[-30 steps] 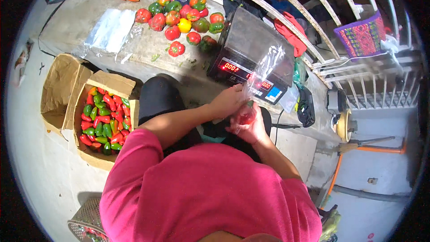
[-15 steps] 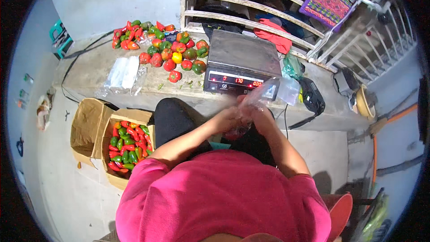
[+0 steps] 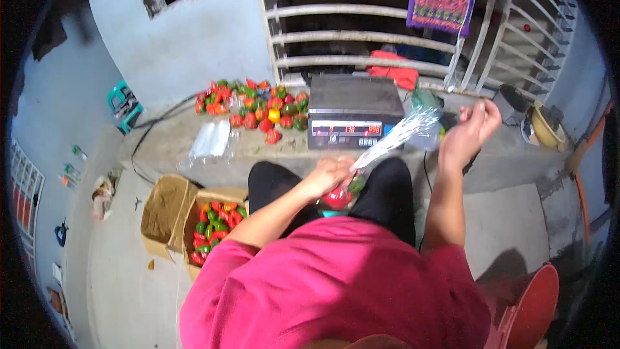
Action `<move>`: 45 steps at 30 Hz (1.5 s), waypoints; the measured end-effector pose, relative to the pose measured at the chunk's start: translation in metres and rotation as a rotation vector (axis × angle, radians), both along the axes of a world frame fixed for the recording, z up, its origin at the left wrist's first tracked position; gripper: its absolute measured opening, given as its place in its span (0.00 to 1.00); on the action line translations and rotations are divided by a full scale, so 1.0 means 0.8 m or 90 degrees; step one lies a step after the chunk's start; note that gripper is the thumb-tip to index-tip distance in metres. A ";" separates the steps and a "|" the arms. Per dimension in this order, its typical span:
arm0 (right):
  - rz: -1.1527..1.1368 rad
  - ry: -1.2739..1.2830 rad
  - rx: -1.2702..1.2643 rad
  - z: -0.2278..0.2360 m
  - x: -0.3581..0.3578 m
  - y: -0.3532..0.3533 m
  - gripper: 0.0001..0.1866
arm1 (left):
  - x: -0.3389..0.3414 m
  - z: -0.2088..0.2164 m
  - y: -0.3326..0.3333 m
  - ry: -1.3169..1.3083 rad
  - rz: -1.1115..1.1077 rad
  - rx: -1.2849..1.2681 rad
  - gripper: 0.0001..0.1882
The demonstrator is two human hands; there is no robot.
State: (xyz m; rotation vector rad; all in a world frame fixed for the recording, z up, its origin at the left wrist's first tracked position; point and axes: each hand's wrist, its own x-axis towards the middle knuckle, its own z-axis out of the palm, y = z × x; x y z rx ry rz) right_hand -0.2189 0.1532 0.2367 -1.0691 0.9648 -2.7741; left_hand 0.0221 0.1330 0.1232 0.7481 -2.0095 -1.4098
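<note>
My left hand [image 3: 330, 176] is closed around the gathered neck of a clear plastic bag [image 3: 395, 141], between my knees. Red and green peppers [image 3: 338, 198] show in the bag below that hand. The loose top of the bag stretches up and right in front of a digital scale [image 3: 355, 111]. Off to the right, my right hand [image 3: 470, 130] is raised with its fingers curled, apart from the bag's end; whatever they may hold cannot be made out. A pile of red, green and yellow peppers [image 3: 265, 125] lies left of the scale.
Two cardboard boxes stand on the floor to the left: one box [image 3: 160, 210] with its brown inside showing, another [image 3: 194, 216] holding long peppers. Flat plastic bags [image 3: 210, 139] lie on the ledge. A yellow helmet-like bowl [image 3: 547, 126] sits far right, before the white railing [image 3: 361, 35].
My right hand has left the bag and swung up to the right. The bag's top now lies stretched and twisted. My left hand stays on its neck. The view has shifted upward.
</note>
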 end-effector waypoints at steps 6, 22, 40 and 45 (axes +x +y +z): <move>0.002 1.039 0.025 0.003 0.105 0.091 0.29 | 0.004 0.043 0.013 0.049 -0.105 -0.305 0.11; 0.190 1.357 0.072 0.059 0.077 0.110 0.06 | 0.131 0.162 0.107 -0.235 -0.139 -0.286 0.16; -0.012 1.250 0.278 0.107 0.021 0.059 0.05 | 0.106 0.132 0.049 -0.131 -0.224 -0.420 0.18; -0.178 1.161 0.409 0.141 0.014 -0.062 0.04 | 0.020 0.099 -0.041 -0.127 0.016 -0.565 0.22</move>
